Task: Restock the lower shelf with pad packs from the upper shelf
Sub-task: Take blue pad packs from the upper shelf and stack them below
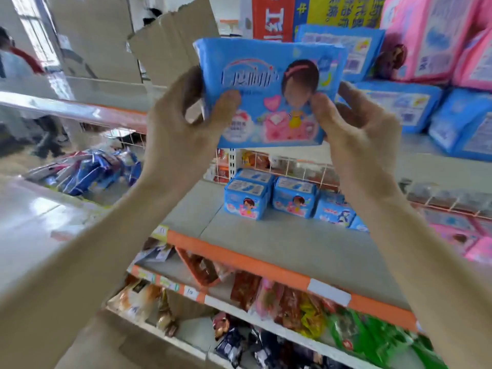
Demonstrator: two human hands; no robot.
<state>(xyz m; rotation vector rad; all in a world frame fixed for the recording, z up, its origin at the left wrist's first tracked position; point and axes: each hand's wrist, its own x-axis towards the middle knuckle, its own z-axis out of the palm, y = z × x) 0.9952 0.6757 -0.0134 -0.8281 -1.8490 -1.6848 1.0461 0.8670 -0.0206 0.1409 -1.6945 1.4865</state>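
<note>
Shelf tag (191, 291) "10"; blue pad pack (269, 94)

**Pad pack** (269, 94): sky-blue wrapper; white script logo; cartoon girl with dark hair, pink hairband and yellow dress; pink heart and pink flowered panel.
**Stacked packs** (245, 202), below the pad pack: same blue, pink print on the fronts, white-and-blue top panels.
**Lower shelf** (266, 235), below the pad pack: pale grey deck, orange front strip with white label patches.
**Blue packs** (399, 107), right of the pad pack: blue with white printed panels.
**Pink packs** (426, 41), upper right of the pad pack: pink with pale panels.
**Cardboard** (175, 35), upper left of the pad pack: plain brown.
**Snack bags** (287, 299), well below the pad pack: red-brown, yellow, green.
</note>
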